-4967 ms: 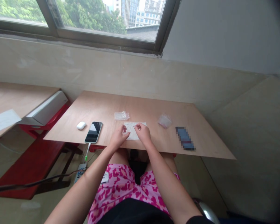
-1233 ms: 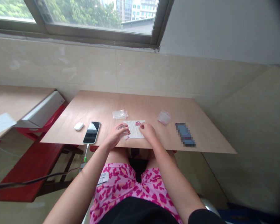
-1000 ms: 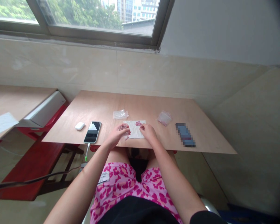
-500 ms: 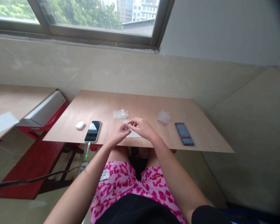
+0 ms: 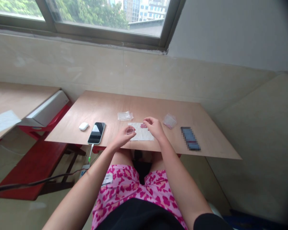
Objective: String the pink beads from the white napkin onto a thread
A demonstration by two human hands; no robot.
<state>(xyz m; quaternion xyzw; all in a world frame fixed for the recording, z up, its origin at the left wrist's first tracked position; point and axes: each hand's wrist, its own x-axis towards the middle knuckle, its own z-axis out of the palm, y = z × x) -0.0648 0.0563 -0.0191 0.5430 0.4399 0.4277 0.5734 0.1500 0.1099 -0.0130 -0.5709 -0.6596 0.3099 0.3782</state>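
Note:
My left hand point(image 5: 125, 135) is closed, its fingertips pinching a thin pale loop point(image 5: 130, 129), which looks like string or wire. Under and beside both hands lies a white sheet point(image 5: 142, 135) near the table's front edge. A small heap of pink and red beads point(image 5: 142, 126) rests on its far part. Over the right side of that heap is my right hand point(image 5: 154, 125), thumb and fingers brought together. Anything between those fingertips is too small to make out.
On the wooden table point(image 5: 105, 102) are clear plastic bags point(image 5: 125, 116), a bag with pinkish contents point(image 5: 170, 120), a white earbud case point(image 5: 84, 126), a phone on a cable point(image 5: 96, 133) and a blurred dark phone point(image 5: 190, 138). A red bench point(image 5: 33, 169) stands to the left.
My right hand has moved right, away from my left hand, to the beads, uncovering them and more of the sheet. The left hand still holds the loop in nearly the same place.

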